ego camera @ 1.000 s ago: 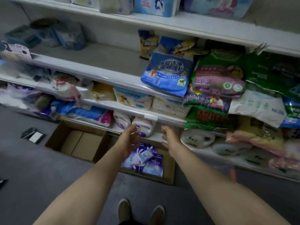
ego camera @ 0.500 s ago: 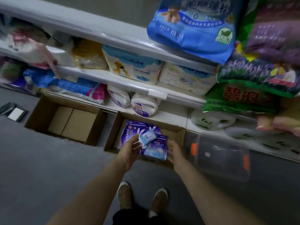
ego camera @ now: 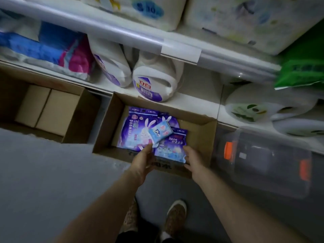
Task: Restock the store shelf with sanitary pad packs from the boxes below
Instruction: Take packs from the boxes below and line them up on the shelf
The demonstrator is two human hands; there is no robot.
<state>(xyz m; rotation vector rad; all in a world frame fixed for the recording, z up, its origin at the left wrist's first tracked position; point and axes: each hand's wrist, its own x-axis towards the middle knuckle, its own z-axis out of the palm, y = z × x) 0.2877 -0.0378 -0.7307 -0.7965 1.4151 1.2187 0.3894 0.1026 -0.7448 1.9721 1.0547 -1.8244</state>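
Purple pad packs [ego camera: 135, 132] printed with rabbits; small light-blue pack [ego camera: 160, 131] on top.

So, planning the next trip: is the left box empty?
Empty, it seems: the left box shows only its bare cardboard bottom flaps, with no packs inside.

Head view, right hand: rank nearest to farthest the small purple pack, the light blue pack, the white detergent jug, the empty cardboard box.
From the right hand:
1. small purple pack, at its fingertips in the near right of the box.
2. light blue pack, lying on top of the purple packs, just beyond.
3. white detergent jug, on the bottom shelf behind the box.
4. empty cardboard box, far off to the left on the floor.
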